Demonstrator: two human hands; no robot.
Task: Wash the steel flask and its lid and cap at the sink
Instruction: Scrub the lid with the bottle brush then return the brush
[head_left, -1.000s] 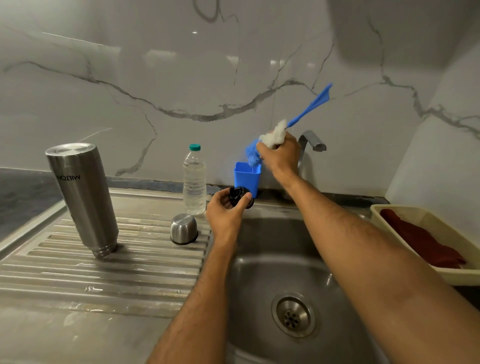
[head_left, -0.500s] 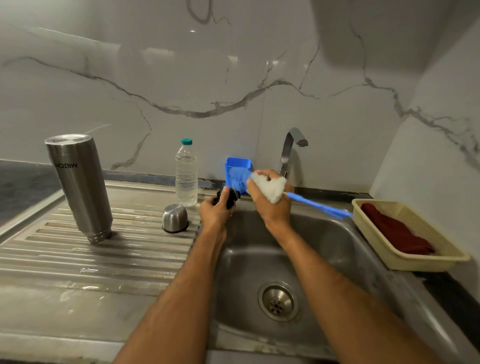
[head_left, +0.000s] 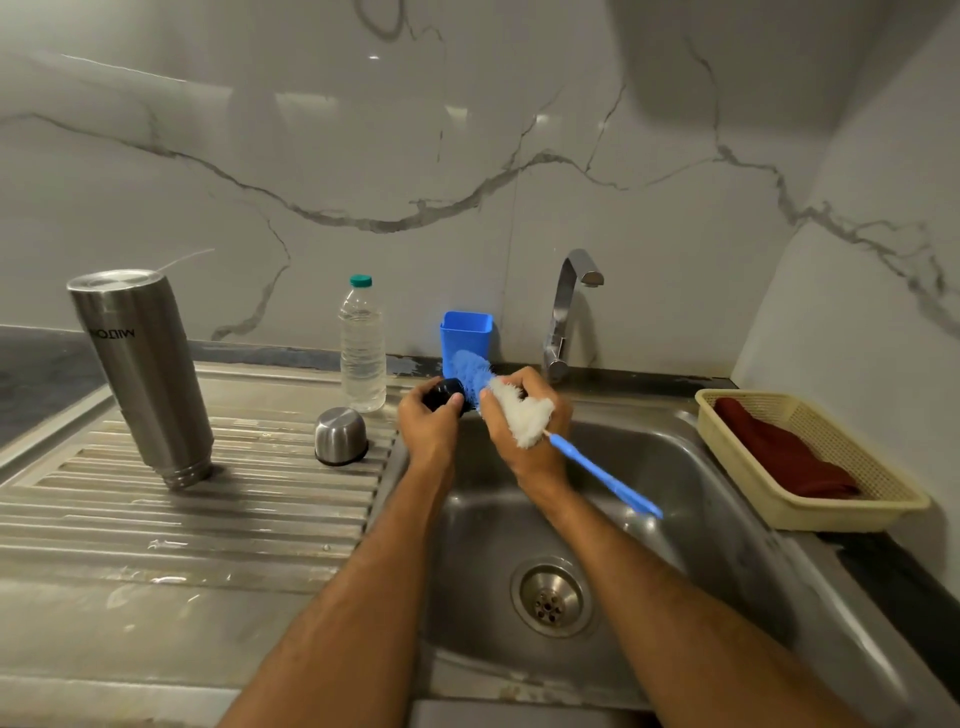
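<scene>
So the step going on here looks like scrubbing the small black lid (head_left: 443, 395), the inner stopper bit of the flask. The left hand (head_left: 429, 422) is gripping it, fingers curled round it, holding it up over the back left corner of the sink (head_left: 727, 525), just in front of the blue holder (head_left: 466, 336). The right hand (head_left: 524, 415) is wrapped round the bottle brush (head_left: 524, 415) right at the white fluffy part, with the blue bristle tip pressing against the lid and the blue handle sticking out down and to the right over the basin. The steel flask (head_left: 141, 374) is standing upside down on the ribbed draining board (head_left: 182, 519), well apart from the hands, and the steel cap (head_left: 340, 435) is sitting dome-up on the same board, just beside the sink edge and near the plastic water bottle (head_left: 362, 345). I can't tell from here whether those two are already washed or just waiting, though the board is looking a bit wet. The tap (head_left: 569, 306) isn't running as far as I can see. Over on the right there's a cream basket (head_left: 769, 504) with a dark red cloth (head_left: 779, 454) in it. My guess for the next move: working the bristles into the lid's grooves while turning it with the left fingers, then getting water going to rinse it, which needs a free hand for the tap.
</scene>
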